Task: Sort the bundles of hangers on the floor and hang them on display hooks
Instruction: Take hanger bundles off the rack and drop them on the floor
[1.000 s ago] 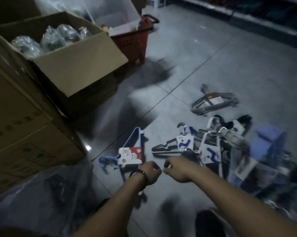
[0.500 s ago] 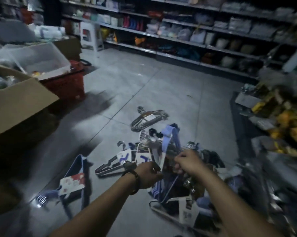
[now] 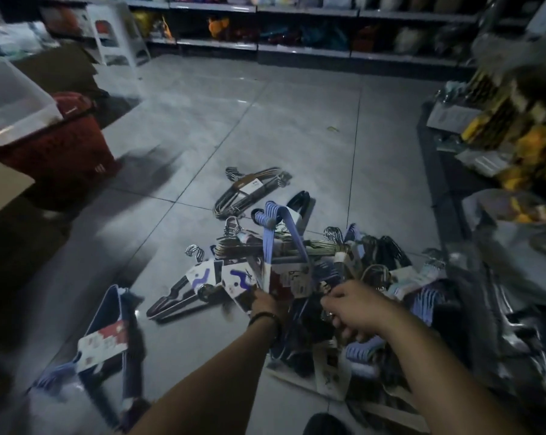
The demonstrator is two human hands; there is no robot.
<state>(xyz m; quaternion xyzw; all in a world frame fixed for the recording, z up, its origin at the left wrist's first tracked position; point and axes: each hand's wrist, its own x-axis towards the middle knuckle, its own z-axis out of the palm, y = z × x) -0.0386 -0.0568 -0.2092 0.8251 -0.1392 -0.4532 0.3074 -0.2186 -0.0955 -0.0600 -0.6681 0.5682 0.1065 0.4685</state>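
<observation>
Purple bundle (image 3: 267,243) stood on the pile (image 3: 377,255), left hand (image 3: 265,304) gripping it, right hand (image 3: 358,309) pinching the pile; straight lift seemed safest.

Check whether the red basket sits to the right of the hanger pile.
No, the red basket stands well to the left of the hanger pile, near the picture's left edge.

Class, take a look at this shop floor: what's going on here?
A person works at a heap of bundled hangers on the grey tiled floor. The left hand grips an upright lilac plastic hanger bundle at its base; the right hand curls its fingers into the heap beside it. A dark wire hanger bundle lies apart.
</observation>
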